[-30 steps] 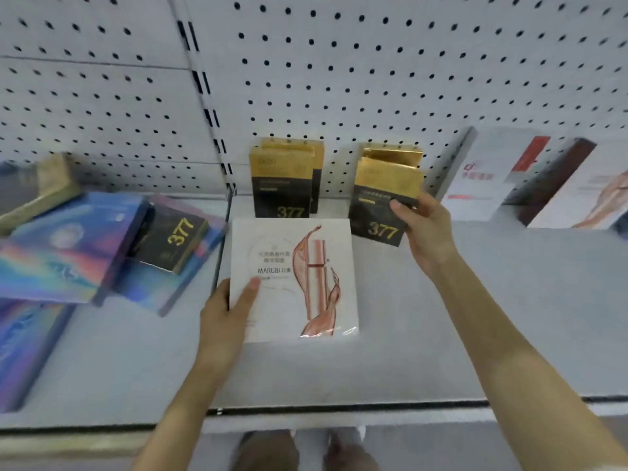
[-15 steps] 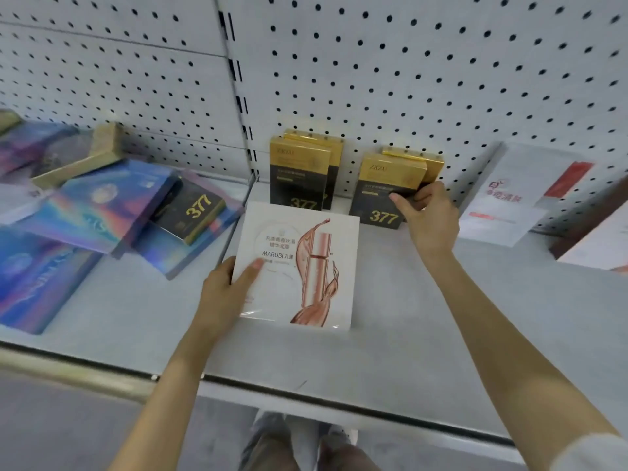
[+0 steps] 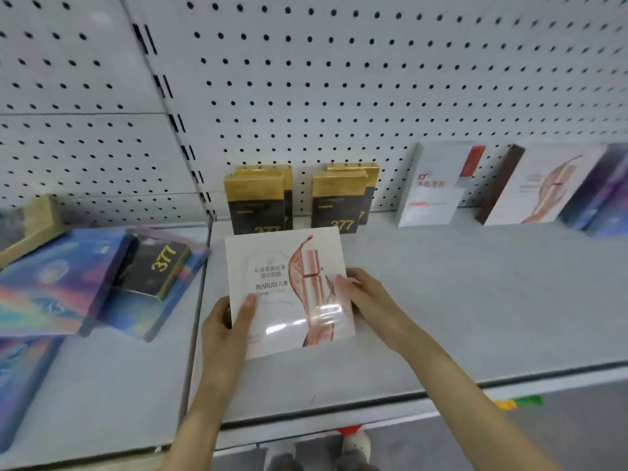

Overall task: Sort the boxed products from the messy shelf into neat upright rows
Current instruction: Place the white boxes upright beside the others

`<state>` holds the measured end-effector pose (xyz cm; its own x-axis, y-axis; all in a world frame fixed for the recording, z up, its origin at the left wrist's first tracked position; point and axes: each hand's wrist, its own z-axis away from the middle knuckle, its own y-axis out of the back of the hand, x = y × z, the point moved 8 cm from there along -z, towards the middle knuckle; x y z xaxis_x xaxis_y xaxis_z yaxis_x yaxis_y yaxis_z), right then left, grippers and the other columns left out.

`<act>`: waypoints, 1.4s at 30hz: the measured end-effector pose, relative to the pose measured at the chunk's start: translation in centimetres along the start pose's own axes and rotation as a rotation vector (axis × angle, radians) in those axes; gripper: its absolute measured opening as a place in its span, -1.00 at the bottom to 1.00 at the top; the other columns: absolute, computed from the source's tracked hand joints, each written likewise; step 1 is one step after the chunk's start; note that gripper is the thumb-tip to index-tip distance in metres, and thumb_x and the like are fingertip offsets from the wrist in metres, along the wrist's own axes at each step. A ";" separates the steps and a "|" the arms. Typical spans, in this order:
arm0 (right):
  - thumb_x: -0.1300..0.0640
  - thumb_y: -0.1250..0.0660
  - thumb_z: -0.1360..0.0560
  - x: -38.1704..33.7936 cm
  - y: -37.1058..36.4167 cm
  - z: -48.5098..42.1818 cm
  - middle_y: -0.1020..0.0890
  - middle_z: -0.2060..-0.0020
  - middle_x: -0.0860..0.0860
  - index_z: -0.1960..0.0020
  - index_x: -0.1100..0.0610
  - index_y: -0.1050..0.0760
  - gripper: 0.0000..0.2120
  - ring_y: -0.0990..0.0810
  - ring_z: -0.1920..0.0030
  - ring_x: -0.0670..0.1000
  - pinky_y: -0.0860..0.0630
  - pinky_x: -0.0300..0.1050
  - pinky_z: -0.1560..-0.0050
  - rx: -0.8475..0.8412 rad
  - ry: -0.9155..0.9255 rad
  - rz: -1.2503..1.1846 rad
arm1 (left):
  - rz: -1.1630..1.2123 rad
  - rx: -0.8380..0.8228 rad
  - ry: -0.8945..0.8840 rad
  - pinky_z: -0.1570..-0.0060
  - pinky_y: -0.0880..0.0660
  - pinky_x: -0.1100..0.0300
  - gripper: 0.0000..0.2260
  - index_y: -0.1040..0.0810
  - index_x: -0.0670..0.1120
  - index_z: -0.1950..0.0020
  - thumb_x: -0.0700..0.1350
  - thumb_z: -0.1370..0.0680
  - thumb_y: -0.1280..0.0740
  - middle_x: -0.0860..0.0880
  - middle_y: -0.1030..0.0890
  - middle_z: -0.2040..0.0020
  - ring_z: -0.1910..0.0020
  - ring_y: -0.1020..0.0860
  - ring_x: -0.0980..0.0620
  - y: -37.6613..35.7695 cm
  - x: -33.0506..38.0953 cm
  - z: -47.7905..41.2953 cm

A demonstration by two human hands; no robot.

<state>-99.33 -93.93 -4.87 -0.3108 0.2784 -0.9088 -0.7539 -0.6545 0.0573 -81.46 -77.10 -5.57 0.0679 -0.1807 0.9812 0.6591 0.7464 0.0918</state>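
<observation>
left hand (image 3: 222,322) pinched white marubi box (image 3: 289,294) at its l edge, thumb on top; right hand (image 3: 372,300) gripped the r edge, curled round it. box was low over grey shelf (image 3: 458,300), front-middle. behind it two pairs of gold-black 377 boxes (image 3: 256,205) stood upright vs pegboard (image 3: 373,79).

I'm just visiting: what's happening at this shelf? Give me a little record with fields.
Held: white MARUBI box
Left hand: grips its left edge
Right hand: grips its right edge
Upright at back: two pairs of gold-and-black 377 boxes
Messy pile, left: loose 377 box lying on holographic boxes
Leaning on pegboard: white box with red label
</observation>
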 end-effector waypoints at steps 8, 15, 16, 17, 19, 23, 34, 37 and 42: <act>0.06 -0.43 -0.48 1.1 7.8 3.6 -0.71 0.07 -0.13 -0.17 -0.01 -0.46 -0.71 -0.70 0.08 -0.06 -0.63 -0.16 0.12 0.250 0.101 -0.126 | -0.069 -0.213 -0.060 0.22 -0.59 0.21 -0.70 -0.54 0.10 -0.02 0.26 -0.42 -0.28 0.13 -0.67 0.09 0.14 -0.66 0.14 -8.8 2.9 -0.9; 0.22 -0.40 -0.50 1.2 21.1 4.5 -0.70 0.00 -0.09 -0.17 0.02 -0.46 -0.71 -0.68 0.00 -0.03 -0.61 -0.18 0.04 0.343 0.243 -0.118 | -0.154 -0.320 -0.091 0.31 -0.55 0.34 -0.90 -0.55 0.07 -0.05 -0.05 -0.54 -0.37 0.19 -0.65 0.04 0.16 -0.65 0.16 -21.1 4.2 0.0; 0.23 -0.40 -0.50 1.3 23.1 4.3 -0.70 -0.01 -0.09 -0.18 0.03 -0.46 -0.70 -0.67 -0.01 -0.03 -0.61 -0.16 0.02 0.341 0.254 -0.104 | -0.149 -0.314 -0.086 0.34 -0.52 0.40 -0.90 -0.55 0.08 -0.02 -0.08 -0.54 -0.38 0.21 -0.64 0.07 0.17 -0.64 0.22 -23.1 4.2 0.3; 0.24 -0.40 -0.50 1.4 25.3 4.2 -0.70 -0.02 -0.08 -0.18 0.02 -0.46 -0.69 -0.67 -0.02 -0.03 -0.61 -0.14 0.00 0.343 0.264 -0.090 | -0.141 -0.310 -0.078 0.35 -0.50 0.43 -0.90 -0.55 0.09 0.00 -0.09 -0.53 -0.38 0.23 -0.64 0.09 0.19 -0.63 0.28 -25.2 4.2 0.6; 0.24 -0.41 -0.49 1.6 29.8 3.9 -0.70 -0.02 -0.11 -0.18 0.00 -0.47 -0.68 -0.67 -0.01 -0.05 -0.61 -0.16 0.02 0.366 0.285 -0.068 | -0.134 -0.315 -0.064 0.36 -0.48 0.45 -0.91 -0.57 0.06 0.01 -0.12 -0.53 -0.38 0.23 -0.64 0.12 0.20 -0.62 0.31 -29.7 4.2 1.2; 0.24 -0.41 -0.49 1.8 38.2 2.6 -0.70 0.01 -0.16 -0.17 -0.01 -0.50 -0.69 -0.67 0.03 -0.11 -0.59 -0.29 0.13 0.424 0.289 -0.054 | -0.157 -0.324 -0.080 0.37 -0.46 0.46 -0.93 -0.57 0.02 0.01 -0.13 -0.53 -0.39 0.18 -0.65 0.11 0.23 -0.61 0.32 -38.0 5.3 1.2; 0.19 -0.46 -0.47 -3.3 46.5 -4.3 -0.57 0.10 -0.26 -0.19 0.05 -0.47 -0.67 -0.55 0.15 -0.41 -0.42 -0.57 0.19 0.532 0.428 0.186 | -0.304 -0.187 -0.239 0.29 -0.45 0.52 -0.88 -0.49 0.05 0.00 -0.10 -0.53 -0.40 0.31 -0.53 0.17 0.25 -0.54 0.39 -46.4 9.3 -3.3; 0.17 -0.47 -0.46 -4.1 46.4 -5.4 -0.55 0.10 -0.26 -0.21 0.08 -0.47 -0.64 -0.55 0.12 -0.36 -0.49 -0.47 0.15 0.529 0.444 0.267 | -0.269 -0.107 -0.246 0.22 -0.50 0.46 -0.83 -0.52 0.02 -0.09 -0.12 -0.53 -0.40 0.24 -0.56 0.11 0.15 -0.55 0.30 -45.9 9.1 -3.9; 0.07 -0.51 -0.41 -4.1 47.1 -5.2 -0.48 -0.05 -0.02 -0.19 0.12 -0.46 -0.58 -0.53 0.17 -0.12 -0.53 -0.18 0.07 0.714 0.493 0.298 | -0.259 -0.058 -0.243 0.19 -0.50 0.46 -0.84 -0.48 0.02 -0.06 -0.12 -0.53 -0.40 0.20 -0.57 0.08 0.10 -0.57 0.20 -46.6 8.8 -4.4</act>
<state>-130.58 -129.53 -0.63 -0.3915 -0.2713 -0.8793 -0.9117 -0.0155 0.4107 -108.32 -116.26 -1.97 -0.2823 -0.1964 0.9390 0.6732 0.6567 0.3398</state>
